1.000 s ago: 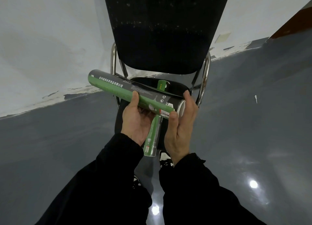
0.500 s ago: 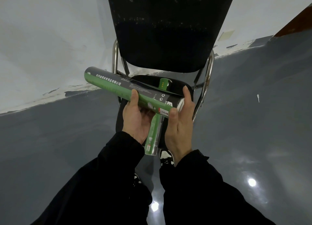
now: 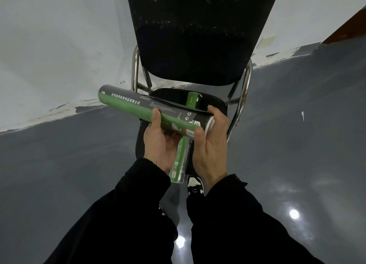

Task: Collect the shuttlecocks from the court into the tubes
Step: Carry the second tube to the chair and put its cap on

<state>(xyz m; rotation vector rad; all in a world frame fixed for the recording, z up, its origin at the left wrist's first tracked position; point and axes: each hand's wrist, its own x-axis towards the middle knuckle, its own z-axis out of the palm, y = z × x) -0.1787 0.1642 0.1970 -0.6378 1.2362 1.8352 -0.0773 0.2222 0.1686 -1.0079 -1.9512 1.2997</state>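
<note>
A green and black shuttlecock tube [image 3: 134,108] lies crosswise in both hands above the chair seat. My left hand [image 3: 159,142] grips it from below near the middle, thumb over the top. My right hand [image 3: 211,144] wraps around its right end, fingers curled over the white cap there. A second green tube [image 3: 183,156] rests lengthwise on the seat under the first, its near end sticking out over the seat's front edge. No shuttlecock shows in the tubes; one small white shuttlecock [image 3: 302,116] lies on the floor to the right.
A black chair [image 3: 198,35] with chrome legs stands straight ahead against the white wall [image 3: 49,45]. Glossy grey floor [image 3: 297,164] spreads to both sides. My black and white shoes [image 3: 195,184] are just below the seat.
The held tube has barely shifted. My right hand's fingers have curled further over the tube's right end.
</note>
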